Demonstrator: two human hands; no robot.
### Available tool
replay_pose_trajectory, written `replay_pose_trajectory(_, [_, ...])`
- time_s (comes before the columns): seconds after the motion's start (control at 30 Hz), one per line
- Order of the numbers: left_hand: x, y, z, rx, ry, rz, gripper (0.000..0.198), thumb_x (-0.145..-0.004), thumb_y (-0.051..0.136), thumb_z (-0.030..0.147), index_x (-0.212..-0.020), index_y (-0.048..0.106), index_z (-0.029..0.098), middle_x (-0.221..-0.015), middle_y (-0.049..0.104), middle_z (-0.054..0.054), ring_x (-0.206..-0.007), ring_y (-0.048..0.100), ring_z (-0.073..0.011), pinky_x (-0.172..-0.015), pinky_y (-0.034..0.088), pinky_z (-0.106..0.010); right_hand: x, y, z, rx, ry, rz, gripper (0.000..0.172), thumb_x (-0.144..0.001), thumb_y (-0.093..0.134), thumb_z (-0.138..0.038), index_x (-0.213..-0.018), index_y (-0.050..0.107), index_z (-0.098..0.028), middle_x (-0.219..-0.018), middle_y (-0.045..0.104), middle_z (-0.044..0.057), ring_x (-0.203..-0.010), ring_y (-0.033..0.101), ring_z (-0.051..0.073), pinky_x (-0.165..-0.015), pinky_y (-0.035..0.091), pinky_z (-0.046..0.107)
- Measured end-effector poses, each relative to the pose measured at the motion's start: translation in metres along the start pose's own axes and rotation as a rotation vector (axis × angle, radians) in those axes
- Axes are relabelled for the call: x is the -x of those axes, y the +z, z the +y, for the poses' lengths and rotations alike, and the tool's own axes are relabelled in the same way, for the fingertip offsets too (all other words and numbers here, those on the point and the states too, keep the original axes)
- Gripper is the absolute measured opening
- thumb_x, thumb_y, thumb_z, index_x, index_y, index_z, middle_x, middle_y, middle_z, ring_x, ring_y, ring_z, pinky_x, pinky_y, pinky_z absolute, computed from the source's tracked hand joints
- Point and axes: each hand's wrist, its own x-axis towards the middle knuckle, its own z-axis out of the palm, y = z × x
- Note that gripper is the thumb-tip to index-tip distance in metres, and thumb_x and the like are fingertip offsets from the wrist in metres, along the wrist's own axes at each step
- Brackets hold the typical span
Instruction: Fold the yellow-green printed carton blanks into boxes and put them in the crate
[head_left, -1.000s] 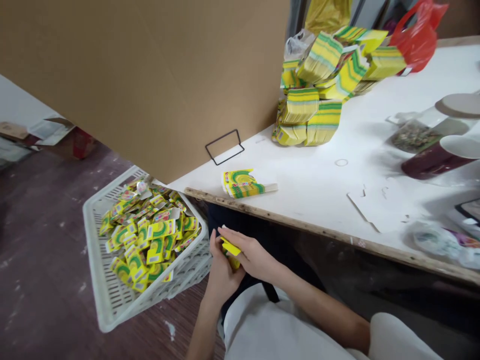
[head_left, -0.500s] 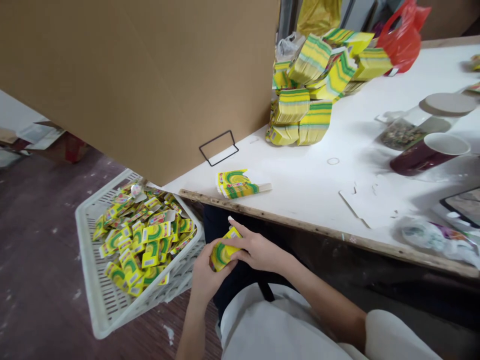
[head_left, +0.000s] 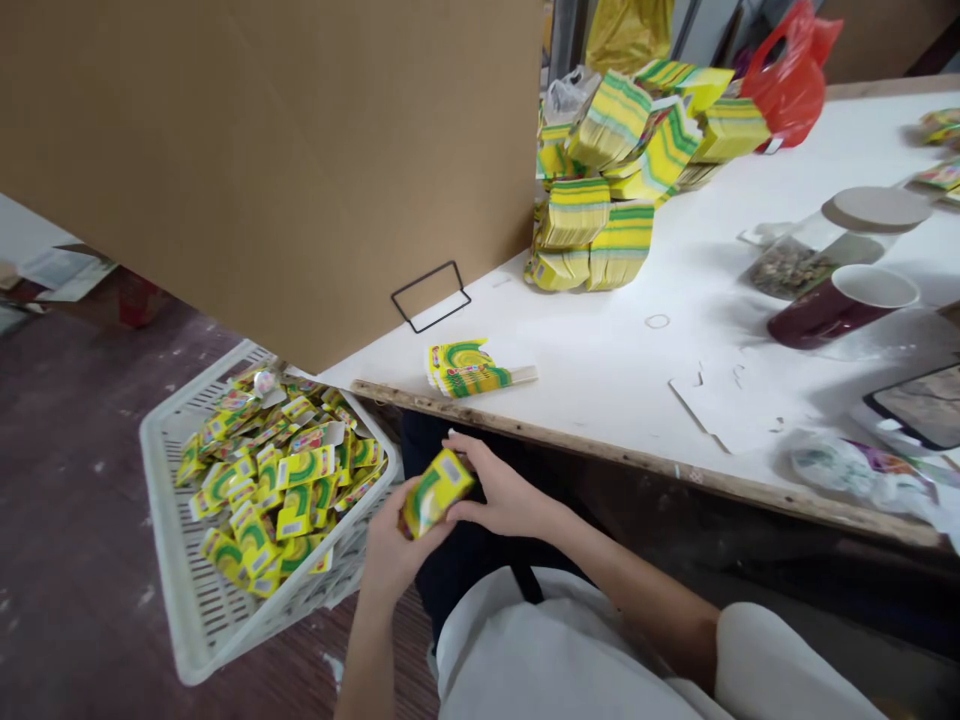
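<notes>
A small yellow and green carton (head_left: 436,492) is held in front of my lap, tilted, its printed face toward me. My left hand (head_left: 391,548) is closed round its lower left end. At the upper right end, my right hand (head_left: 501,492) has its thumb along the near edge and its fingers behind the far edge, partly hidden. Just beyond, on the white table (head_left: 600,380), lies a small stack of flat yellow cartons (head_left: 469,368). To my left, a white plastic crate (head_left: 169,560) holds many similar yellow and green cartons (head_left: 306,468).
A large cardboard box (head_left: 300,180) stands at the table's left end, a black wire stand (head_left: 431,297) by it. Bundled cartons (head_left: 619,245) are piled behind. Rightward are a red bag (head_left: 791,85), a lidded jar (head_left: 832,245), a maroon cup (head_left: 832,310) and a plastic packet (head_left: 855,470).
The carton has turned and shifted slightly left, showing more of its face. My right-hand fingers have moved from across its face to its far edge. The view has shifted a little.
</notes>
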Motion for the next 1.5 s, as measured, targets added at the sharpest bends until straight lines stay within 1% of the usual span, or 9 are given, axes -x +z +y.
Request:
replay_pose_trajectory(0.07, [-0.006,-0.015,-0.008,-0.034,-0.029,0.272,0.074,-0.071,0.076,0.058,-0.129,0.06,0.016,-0.123,0.069,-0.014,-0.116,0.065,-0.0345,-0.104,0.05,-0.051,-0.011,-0.008,0.001,0.005,-0.009,0.076,0.071,-0.081,0.081,-0.032,-0.142,0.047,-0.018,-0.141,0.057,0.018,-0.123,0.062,0.026,-0.106,0.051,0.043])
replay_pose_trajectory(0.13, [-0.011,-0.029,-0.016,-0.204,-0.028,0.586,0.096,-0.067,0.079,0.06,-0.144,0.046,0.014,-0.145,0.054,-0.021,-0.14,0.046,-0.042,-0.118,0.033,-0.06,-0.029,-0.027,0.002,0.113,0.016,0.159,0.043,-0.088,0.072,-0.03,-0.128,0.059,-0.02,-0.124,0.067,0.013,-0.113,0.065,0.025,-0.101,0.051,0.042])
replay_pose_trajectory(0.23, [-0.013,-0.035,-0.029,-0.368,0.028,0.735,0.117,-0.062,0.082,0.062,-0.154,0.031,0.01,-0.158,0.034,-0.028,-0.151,0.024,-0.0482,-0.122,0.015,-0.068,-0.062,-0.059,0.008,0.382,0.137,0.363,0.027,-0.094,0.063,-0.026,-0.121,0.064,-0.02,-0.117,0.067,0.013,-0.109,0.063,0.027,-0.099,0.049,0.043])
replay_pose_trajectory(0.3, [-0.01,-0.026,-0.034,-0.31,0.069,0.648,0.106,-0.068,0.08,0.062,-0.151,0.037,0.012,-0.155,0.039,-0.027,-0.149,0.03,-0.0466,-0.121,0.019,-0.067,-0.081,-0.074,0.015,0.566,0.265,0.435,0.034,-0.094,0.063,-0.026,-0.126,0.062,-0.016,-0.121,0.063,0.017,-0.11,0.06,0.03,-0.098,0.047,0.044])
replay_pose_trajectory(0.43, [-0.001,0.009,-0.031,-0.053,0.041,0.366,0.076,-0.08,0.073,0.054,-0.142,0.048,0.02,-0.151,0.048,-0.019,-0.144,0.042,-0.037,-0.116,0.037,-0.059,-0.1,-0.082,0.028,0.788,0.455,0.33,0.028,-0.093,0.066,-0.028,-0.116,0.065,-0.012,-0.117,0.061,0.02,-0.108,0.056,0.032,-0.093,0.045,0.042])
replay_pose_trajectory(0.67, [0.003,0.036,-0.011,0.05,0.06,0.076,0.051,-0.088,0.067,0.048,-0.132,0.06,0.023,-0.141,0.06,-0.013,-0.131,0.057,-0.0291,-0.11,0.048,-0.052,-0.097,-0.083,0.027,0.826,0.462,0.26,0.04,-0.091,0.071,-0.028,-0.126,0.059,-0.013,-0.12,0.06,0.019,-0.109,0.057,0.031,-0.091,0.045,0.039])
replay_pose_trajectory(0.83, [0.005,0.042,-0.017,0.012,0.095,0.004,0.048,-0.087,0.067,0.046,-0.129,0.063,0.022,-0.13,0.068,-0.013,-0.118,0.066,-0.0275,-0.103,0.053,-0.051,-0.101,-0.086,0.024,0.834,0.451,0.234,0.031,-0.094,0.066,-0.034,-0.122,0.064,-0.02,-0.12,0.06,0.018,-0.11,0.058,0.033,-0.089,0.046,0.04])
replay_pose_trajectory(1.23, [0.007,0.053,-0.013,0.002,0.141,-0.082,0.04,-0.085,0.069,0.037,-0.121,0.068,0.021,-0.116,0.076,-0.011,-0.103,0.074,-0.0253,-0.096,0.059,-0.048,-0.115,-0.085,0.027,0.748,0.382,0.207,0.023,-0.087,0.065,-0.012,-0.108,0.057,-0.016,-0.111,0.065,0.015,-0.097,0.061,0.026,-0.083,0.045,0.033])
replay_pose_trajectory(1.5, [0.001,0.052,-0.009,0.13,0.145,-0.071,0.044,-0.086,0.07,0.041,-0.125,0.066,0.021,-0.121,0.074,-0.013,-0.107,0.072,-0.0265,-0.096,0.059,-0.047,-0.089,-0.08,0.003,0.457,0.249,0.312,0.017,-0.085,0.06,-0.01,-0.096,0.052,-0.02,-0.094,0.066,0.004,-0.08,0.061,0.017,-0.072,0.046,0.027])
